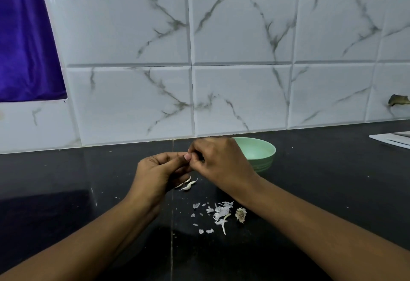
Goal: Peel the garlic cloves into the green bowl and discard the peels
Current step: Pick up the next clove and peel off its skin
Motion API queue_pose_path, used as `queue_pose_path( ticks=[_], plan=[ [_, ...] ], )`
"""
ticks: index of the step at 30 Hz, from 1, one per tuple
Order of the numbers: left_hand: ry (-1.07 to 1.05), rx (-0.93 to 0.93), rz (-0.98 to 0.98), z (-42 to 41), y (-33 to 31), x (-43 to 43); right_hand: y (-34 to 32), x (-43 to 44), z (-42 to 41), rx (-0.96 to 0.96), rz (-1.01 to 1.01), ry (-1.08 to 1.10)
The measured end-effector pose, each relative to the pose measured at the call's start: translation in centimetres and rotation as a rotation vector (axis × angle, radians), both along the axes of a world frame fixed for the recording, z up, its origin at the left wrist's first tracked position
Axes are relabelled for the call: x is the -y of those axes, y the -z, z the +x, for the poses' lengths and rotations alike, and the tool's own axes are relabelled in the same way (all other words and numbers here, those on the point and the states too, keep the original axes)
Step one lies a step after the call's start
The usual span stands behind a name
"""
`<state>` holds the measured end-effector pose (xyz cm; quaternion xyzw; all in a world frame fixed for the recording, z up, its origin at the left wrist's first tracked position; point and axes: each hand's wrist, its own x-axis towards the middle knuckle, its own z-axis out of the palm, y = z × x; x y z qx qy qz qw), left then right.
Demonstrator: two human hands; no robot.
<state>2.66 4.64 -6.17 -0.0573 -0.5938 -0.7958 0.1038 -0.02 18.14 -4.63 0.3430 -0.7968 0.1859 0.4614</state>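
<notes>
- A person's two bare hands meet above a glossy black table (332, 183), seen from a head-worn camera looking down.
- The left hand (158, 171) curls its fingers and thumb inward. The right hand (221, 161) curls over from the other side, and the fingertips of both meet in one tight grip.
- What they pinch is almost wholly hidden. Judging by the task it is a clove in hand, mid-peel, held above the table's middle.
- The green bowl (263, 149) is smooth pale mint with ridged rings round its outside. It stands near the table's far edge, just behind the right hand and partly covered by it. No clove shows in the visible part of its inside.
- Just below the left hand's fingers lie a few garlic cloves (187, 187): slim, curved and pale, with pointed tails, seemingly unpeeled.
- Closer to the table's near edge lie the peels (220, 212), thin papery white flakes and strips, loosely scattered. Beside them is a rough, dry, brownish root stub (241, 214).
- The step in hand appears to be stripping skin from one clove. Several more wait, so the task looks early.
- The next move likely calls for a fingernail pull to lift the skin clear, then a short reach to drop the bare clove in the bowl. The flakes are light and would scatter easily.
- Behind the far edge rises a wall of white marble-veined tiles (239, 96).
</notes>
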Motion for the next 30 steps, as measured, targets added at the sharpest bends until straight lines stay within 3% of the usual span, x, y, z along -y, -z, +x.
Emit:
queue_pose_path(
  ticks=[3,5,8,11,14,17,23,30],
  plan=[
    [0.003,0.000,0.021,0.1,0.1,0.0,0.2,0.1,-0.2,-0.047,0.002,0.006],
    [0.015,-0.013,0.020,0.2,0.1,0.0,0.0,-0.1,-0.1,0.062,-0.067,-0.052],
    [0.034,-0.038,-0.004,0.3,-0.1,0.0,-0.4,-0.3,-0.2,0.397,-0.252,-0.147],
    [0.045,-0.053,0.002,0.2,-0.3,0.1,-1.1,-0.7,-0.5,0.905,-0.503,-0.386],
    [0.032,-0.056,0.019,0.2,-0.4,0.3,-1.9,-1.7,-0.5,1.143,-0.498,-0.524],
    [0.037,-0.063,0.016,0.3,-0.5,0.4,-2.3,-2.4,-0.3,1.161,-0.417,-0.617],
    [0.084,-0.060,0.015,0.5,-0.7,0.4,-2.3,-2.7,-0.7,1.073,-0.363,-0.608],
    [0.156,0.094,-0.042,0.4,-0.9,0.7,-2.7,-3.0,-0.6,0.545,-0.079,-0.404]
  ],
)
